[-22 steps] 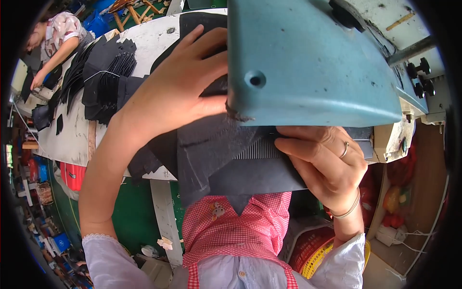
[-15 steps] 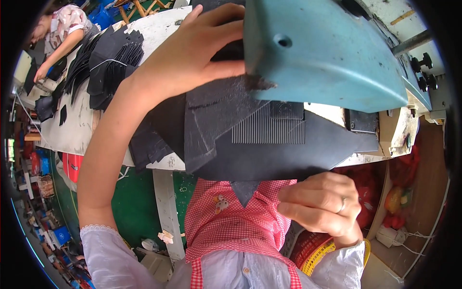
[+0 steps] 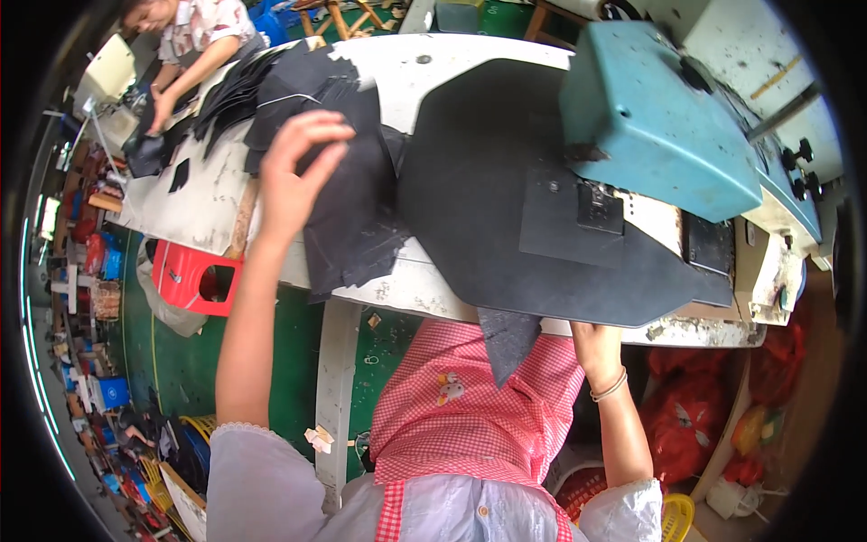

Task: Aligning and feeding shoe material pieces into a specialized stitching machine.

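My left hand is raised over a heap of flat black sheet pieces left of the machine. Its thumb and fingers are bent but apart, with nothing visible between them. My right hand reaches under the front edge of a broad, angular black board; the fingers are hidden beneath it. The board extends under the blue-green head of a machine. On it, below the head, lies a smaller rectangular black plate. A pointed black flap hangs from the table's front edge.
Tied bundles of black pieces lie on the white table, and a person works at the far left. A red stool stands below the table's left part. Red bags lie under the right side.
My left hand has moved from the machine head to the left, over the heap. My right hand has gone under the board edge. The black sheet and ribbed piece no longer show on the board.
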### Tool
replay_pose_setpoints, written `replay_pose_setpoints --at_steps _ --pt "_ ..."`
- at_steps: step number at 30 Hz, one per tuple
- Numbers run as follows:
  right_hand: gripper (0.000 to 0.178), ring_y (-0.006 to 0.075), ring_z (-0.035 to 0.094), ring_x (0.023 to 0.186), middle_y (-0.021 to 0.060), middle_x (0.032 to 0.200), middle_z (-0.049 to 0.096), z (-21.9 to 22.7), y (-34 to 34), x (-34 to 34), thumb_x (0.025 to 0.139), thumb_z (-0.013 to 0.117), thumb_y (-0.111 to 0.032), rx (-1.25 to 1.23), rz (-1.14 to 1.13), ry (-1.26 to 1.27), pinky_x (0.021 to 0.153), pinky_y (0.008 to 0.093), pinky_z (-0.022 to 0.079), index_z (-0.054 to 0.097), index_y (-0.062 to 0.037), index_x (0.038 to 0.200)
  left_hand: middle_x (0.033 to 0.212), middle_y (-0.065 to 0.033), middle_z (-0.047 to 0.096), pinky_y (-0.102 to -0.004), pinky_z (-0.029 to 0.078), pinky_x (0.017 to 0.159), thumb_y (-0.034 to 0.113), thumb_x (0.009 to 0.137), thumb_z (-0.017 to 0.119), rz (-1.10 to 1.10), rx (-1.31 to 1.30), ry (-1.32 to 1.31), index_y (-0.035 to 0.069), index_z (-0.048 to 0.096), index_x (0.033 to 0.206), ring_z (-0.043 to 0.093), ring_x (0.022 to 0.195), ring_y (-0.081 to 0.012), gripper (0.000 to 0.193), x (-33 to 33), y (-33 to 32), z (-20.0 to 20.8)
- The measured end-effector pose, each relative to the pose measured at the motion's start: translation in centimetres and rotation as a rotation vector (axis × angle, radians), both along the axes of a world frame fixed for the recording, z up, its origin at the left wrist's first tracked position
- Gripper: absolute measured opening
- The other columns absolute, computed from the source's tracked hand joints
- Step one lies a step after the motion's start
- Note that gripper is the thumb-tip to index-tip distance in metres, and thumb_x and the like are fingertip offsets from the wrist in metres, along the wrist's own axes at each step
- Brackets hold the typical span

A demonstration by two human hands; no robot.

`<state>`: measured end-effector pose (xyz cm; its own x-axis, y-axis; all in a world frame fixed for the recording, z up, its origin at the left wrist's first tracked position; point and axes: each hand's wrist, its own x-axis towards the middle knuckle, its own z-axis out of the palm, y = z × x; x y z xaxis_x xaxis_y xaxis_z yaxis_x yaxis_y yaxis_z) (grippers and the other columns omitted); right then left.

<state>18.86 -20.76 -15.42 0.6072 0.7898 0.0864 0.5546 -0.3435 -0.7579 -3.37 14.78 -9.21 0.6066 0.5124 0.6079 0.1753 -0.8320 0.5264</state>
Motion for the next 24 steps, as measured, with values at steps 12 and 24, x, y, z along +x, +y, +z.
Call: replay_pose_setpoints --at_steps 12,24 --pt "0.018 0.0328 0.067 0.093 0.0201 0.100 0.071 -2.4 -0.1 1.3 0.091 0.065 0.003 -0.001 -0.052 -0.383 0.084 0.0408 0.053 0.065 0.0094 0.107 0.100 -0.0058 0.067 -0.0283 0.054 0.065 0.017 0.101 0.065 -0.330 -0.775 -0.021 0.008 0.045 0.147 0.064 0.074 -0.0118 0.051 0.6 -15.3 -7.0" --pt "0.013 0.0296 0.068 0.086 0.0176 0.094 0.071 -0.4 0.8 -0.7 0.089 0.067 0.002 0.060 -0.045 0.081 0.078 0.0393 0.053 0.069 0.0065 0.101 0.064 -0.0058 0.061 -0.0341 0.047 0.054 0.012 0.093 0.072 -0.160 -0.610 0.058 0.010 0.060 0.123 0.062 0.055 -0.0203 0.032 2.8 -18.2 -5.6"
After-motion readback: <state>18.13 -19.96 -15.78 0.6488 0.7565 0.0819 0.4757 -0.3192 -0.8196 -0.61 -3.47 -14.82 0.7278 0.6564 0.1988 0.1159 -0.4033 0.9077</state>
